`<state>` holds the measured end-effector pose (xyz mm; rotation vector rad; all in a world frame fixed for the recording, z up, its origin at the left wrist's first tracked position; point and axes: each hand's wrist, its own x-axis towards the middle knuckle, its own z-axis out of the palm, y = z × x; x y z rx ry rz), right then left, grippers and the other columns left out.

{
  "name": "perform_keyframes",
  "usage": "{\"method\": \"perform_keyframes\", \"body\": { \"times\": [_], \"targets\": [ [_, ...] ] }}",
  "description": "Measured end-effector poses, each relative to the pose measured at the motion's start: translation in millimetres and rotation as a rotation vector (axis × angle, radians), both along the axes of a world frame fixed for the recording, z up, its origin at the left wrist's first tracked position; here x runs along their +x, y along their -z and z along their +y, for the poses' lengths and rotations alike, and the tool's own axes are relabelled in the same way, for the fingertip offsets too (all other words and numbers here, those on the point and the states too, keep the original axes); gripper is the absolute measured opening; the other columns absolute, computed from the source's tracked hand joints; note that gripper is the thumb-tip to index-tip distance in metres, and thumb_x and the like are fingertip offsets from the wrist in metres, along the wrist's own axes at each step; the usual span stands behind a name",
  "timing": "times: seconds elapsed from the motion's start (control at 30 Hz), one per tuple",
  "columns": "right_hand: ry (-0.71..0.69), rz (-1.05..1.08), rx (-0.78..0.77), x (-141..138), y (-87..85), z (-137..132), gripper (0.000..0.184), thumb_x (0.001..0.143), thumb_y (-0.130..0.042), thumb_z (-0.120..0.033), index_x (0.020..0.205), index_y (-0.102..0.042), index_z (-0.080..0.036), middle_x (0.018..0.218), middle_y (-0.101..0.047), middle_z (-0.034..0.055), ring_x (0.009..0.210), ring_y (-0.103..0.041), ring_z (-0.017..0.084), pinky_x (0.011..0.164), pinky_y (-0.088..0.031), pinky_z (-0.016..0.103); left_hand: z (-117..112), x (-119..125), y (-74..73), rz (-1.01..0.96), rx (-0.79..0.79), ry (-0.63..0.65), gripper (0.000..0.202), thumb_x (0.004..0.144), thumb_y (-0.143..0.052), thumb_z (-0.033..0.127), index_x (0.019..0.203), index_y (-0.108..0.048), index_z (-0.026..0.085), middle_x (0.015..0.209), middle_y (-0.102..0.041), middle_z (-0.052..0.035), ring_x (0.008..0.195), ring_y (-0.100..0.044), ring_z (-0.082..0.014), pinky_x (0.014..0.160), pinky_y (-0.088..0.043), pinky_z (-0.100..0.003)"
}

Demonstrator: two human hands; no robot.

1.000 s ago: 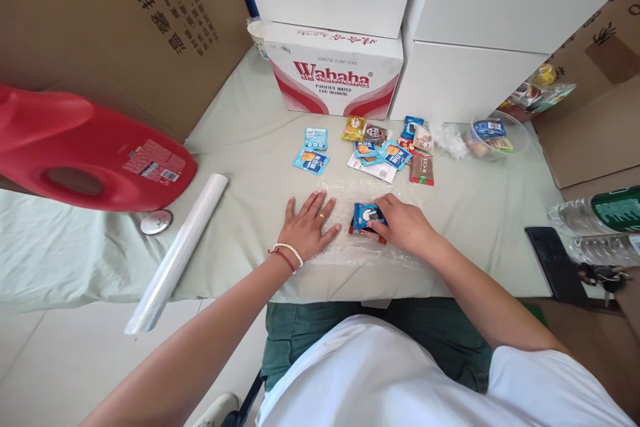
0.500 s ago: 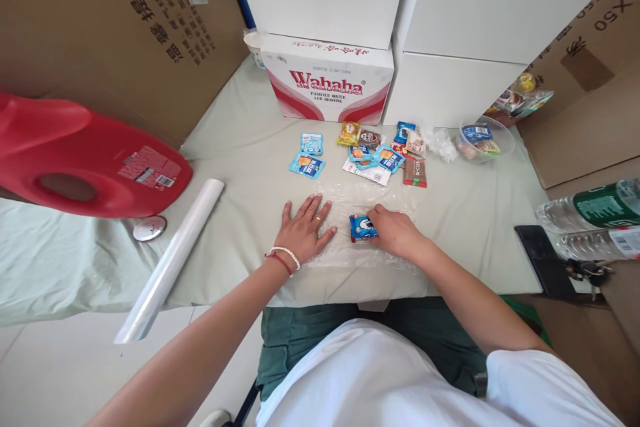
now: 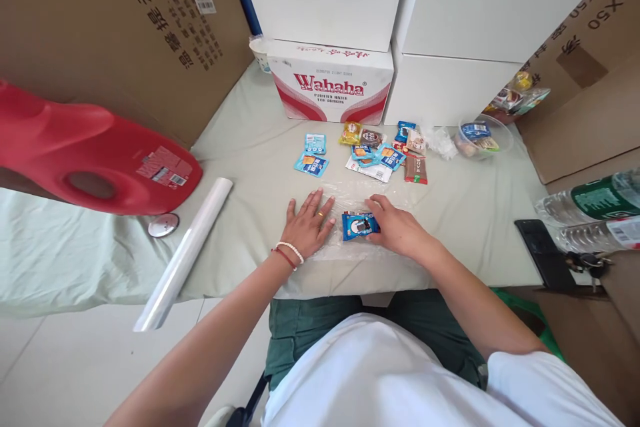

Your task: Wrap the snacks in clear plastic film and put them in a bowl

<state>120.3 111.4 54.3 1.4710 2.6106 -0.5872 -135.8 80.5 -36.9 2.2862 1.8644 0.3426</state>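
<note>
A blue snack packet [image 3: 357,227] lies on a sheet of clear plastic wrap [image 3: 345,250] in front of me. Another packet's edge shows just behind it, mostly hidden. My right hand [image 3: 397,227] grips the blue packet's right end, thumb at the near side and fingers at the far side. My left hand [image 3: 307,223] rests flat on the left part of the wrap, fingers spread, holding nothing. Beyond the hands lie two light-blue sachets [image 3: 311,164] and a loose group of small snack packets, among them a brown packet [image 3: 416,169].
A roll of plastic wrap [image 3: 185,253] lies at the left by a red jug [image 3: 115,160]. A Wahaha carton [image 3: 333,83] stands at the back. On the right are a clear bowl [image 3: 505,147] with packets, a phone [image 3: 543,250], keys [image 3: 595,265] and plastic bottles [image 3: 595,203].
The blue packet has shifted slightly left and turned more into view. My right hand's fingers have spread wider around its end. My left hand stays flat on the wrap.
</note>
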Motion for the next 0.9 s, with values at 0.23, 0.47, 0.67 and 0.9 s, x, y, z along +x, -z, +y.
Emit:
{"method": "perform_keyframes", "body": {
  "times": [0.23, 0.47, 0.67, 0.9],
  "targets": [
    [-0.022, 0.122, 0.077, 55, 17.1, -52, 0.057, 0.094, -0.072, -0.053, 0.139, -0.063, -0.018, 0.127, -0.068, 0.0152, 0.118, -0.056, 0.033, 0.101, -0.049, 0.047, -24, -15, -12.4, -0.213, 0.189, 0.111, 0.042, 0.103, -0.043, 0.036, 0.138, -0.065, 0.028, 0.150, -0.063, -0.0087, 0.154, -0.042, -0.0276, 0.131, -0.011, -0.060],
    [-0.125, 0.196, 0.068, 52, 35.1, -65, 0.025, 0.100, -0.055, -0.014, 0.111, -0.076, -0.021, 0.118, -0.072, 0.0118, 0.111, -0.056, 0.028, 0.092, -0.050, 0.042, -63, -40, -9.0, -0.291, -0.061, 0.330, 0.073, 0.094, -0.055, 0.061, 0.154, -0.048, 0.021, 0.155, -0.057, -0.0150, 0.157, -0.035, -0.0346, 0.130, -0.011, -0.064],
    [-0.057, 0.419, 0.004, 59, 8.4, -20, 0.023, 0.099, -0.054, -0.018, 0.110, -0.075, -0.020, 0.115, -0.072, 0.0085, 0.101, -0.066, 0.020, 0.088, -0.051, 0.033, -62, -39, -10.7, -0.288, -0.029, 0.191, 0.025, 0.096, -0.056, 0.045, 0.102, -0.075, 0.030, 0.129, -0.076, -0.0043, 0.154, -0.041, -0.0311, 0.130, -0.010, -0.065],
    [0.121, 0.189, -0.150, 50, 2.7, 49, 0.022, 0.098, -0.055, -0.021, 0.107, -0.075, -0.017, 0.098, -0.077, 0.0050, 0.087, -0.069, 0.019, 0.075, -0.047, 0.026, -8, -18, -6.7, -0.359, 0.020, -0.275, 0.024, 0.090, -0.059, 0.043, 0.076, -0.065, 0.024, 0.114, -0.075, -0.0077, 0.145, -0.049, -0.0339, 0.128, -0.018, -0.063]
  ]
}}
